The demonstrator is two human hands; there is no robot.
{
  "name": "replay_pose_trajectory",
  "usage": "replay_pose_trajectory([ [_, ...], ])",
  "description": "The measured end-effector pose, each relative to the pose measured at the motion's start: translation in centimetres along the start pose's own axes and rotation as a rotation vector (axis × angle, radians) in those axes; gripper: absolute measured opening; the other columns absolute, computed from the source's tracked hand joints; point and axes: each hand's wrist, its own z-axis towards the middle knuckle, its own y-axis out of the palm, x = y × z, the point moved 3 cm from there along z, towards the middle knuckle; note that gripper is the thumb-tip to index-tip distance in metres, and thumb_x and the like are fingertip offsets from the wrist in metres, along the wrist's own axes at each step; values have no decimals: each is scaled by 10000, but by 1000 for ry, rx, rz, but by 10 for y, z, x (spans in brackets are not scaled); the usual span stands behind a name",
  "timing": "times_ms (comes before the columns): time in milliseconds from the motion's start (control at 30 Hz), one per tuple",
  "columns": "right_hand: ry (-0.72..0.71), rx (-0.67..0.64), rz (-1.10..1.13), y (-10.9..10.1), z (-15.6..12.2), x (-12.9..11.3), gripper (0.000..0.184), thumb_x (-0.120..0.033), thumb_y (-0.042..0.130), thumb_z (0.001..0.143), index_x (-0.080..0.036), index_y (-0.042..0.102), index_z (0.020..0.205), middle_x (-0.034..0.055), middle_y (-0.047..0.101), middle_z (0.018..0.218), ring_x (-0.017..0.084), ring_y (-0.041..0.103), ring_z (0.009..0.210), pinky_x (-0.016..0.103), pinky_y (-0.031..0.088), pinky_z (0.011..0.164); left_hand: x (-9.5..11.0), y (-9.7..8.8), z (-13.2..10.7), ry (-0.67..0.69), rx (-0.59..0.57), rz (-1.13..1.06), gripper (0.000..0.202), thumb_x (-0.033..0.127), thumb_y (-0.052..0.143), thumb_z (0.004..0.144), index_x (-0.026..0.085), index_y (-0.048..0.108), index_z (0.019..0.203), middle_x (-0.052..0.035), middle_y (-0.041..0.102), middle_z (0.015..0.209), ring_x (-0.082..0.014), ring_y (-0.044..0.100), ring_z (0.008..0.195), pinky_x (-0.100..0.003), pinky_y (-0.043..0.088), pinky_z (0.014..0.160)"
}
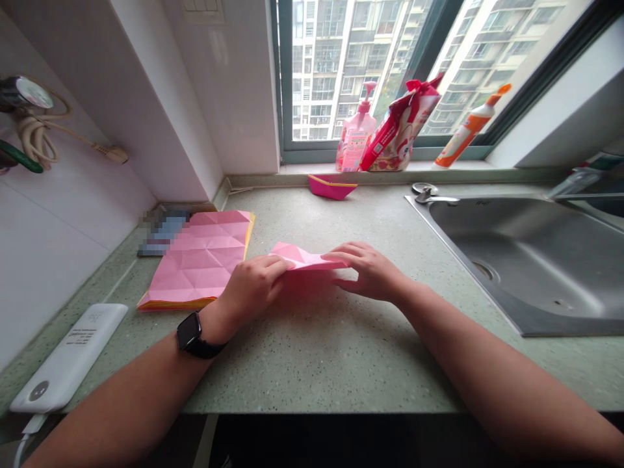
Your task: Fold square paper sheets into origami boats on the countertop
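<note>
A folded pink paper lies on the speckled green counter between both hands. My left hand, with a black watch on its wrist, pinches the paper's left end with closed fingers. My right hand presses its fingers down flat on the paper's right part. A stack of creased pink sheets over yellow ones lies just left of my left hand. A finished pink and yellow paper boat stands at the back by the window sill.
A steel sink fills the right side. On the sill stand a pink pump bottle, a red pouch and an orange-capped bottle. A white power bank lies at the near left, with a blurred item behind the sheets.
</note>
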Motion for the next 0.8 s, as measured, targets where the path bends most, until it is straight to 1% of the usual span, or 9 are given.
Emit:
replay_pose_trajectory([
  [100,61,34,60,-6,1,10,219,-318,702,1030,-290,832,1203,84,846,1179,277,784,1065,478,636,966,-2,-6,0,5,99,-66,300,222,543,1101,225,819,1221,-103,841,1234,-296,785,1104,-406,630,917],
  [167,130,126,137,-14,1,11,183,-338,667,1058,-283,840,1077,76,846,1090,257,786,982,450,644,917,0,-12,-1,30,196,-132,311,260,534,1124,234,829,1219,-102,844,1222,-277,783,1112,-399,632,961],
  [300,331,344,442,-31,3,0,280,-555,753,1021,-281,811,1018,63,821,960,269,776,914,471,654,900,6,-25,-1,-72,361,-335,298,386,604,1133,220,850,1107,-102,841,1086,-245,770,997,-360,629,916],
  [367,421,410,682,-34,4,-6,449,-701,814,941,-306,786,1152,67,830,1052,292,788,1010,492,663,933,7,-26,0,-219,346,-528,337,493,675,1097,214,847,1017,-81,820,959,-235,745,895,-345,625,825],
  [400,444,404,798,-32,5,-10,563,-753,842,888,-322,764,1242,73,834,1132,304,788,1071,499,665,947,8,-24,0,-298,323,-671,363,547,713,1068,213,845,1016,-72,815,945,-235,741,879,-340,626,794],
  [467,491,288,998,-23,9,-15,717,-774,907,803,-326,738,1337,89,829,1236,324,783,1143,502,668,957,10,-16,2,-421,270,-984,417,615,795,991,209,839,1074,-68,823,990,-247,757,899,-344,639,778],
  [567,613,91,1177,-4,11,-17,640,-685,979,756,-249,811,1194,107,847,1156,306,799,1043,459,675,892,11,-4,5,-525,222,-1305,472,598,920,872,196,822,1099,-74,826,1034,-240,771,907,-349,654,811],
  [700,752,98,1230,9,8,-9,548,-629,990,764,-224,860,1110,97,853,1103,244,782,922,384,654,805,6,7,6,-629,167,-1368,472,597,958,802,182,799,961,-49,790,940,-177,722,806,-266,614,693],
  [800,796,75,1194,10,5,-2,541,-603,1011,742,-212,871,1089,92,852,1060,222,765,864,342,620,730,1,9,6,-663,146,-1327,461,588,952,798,188,786,956,-39,774,958,-167,709,816,-262,616,682],
])
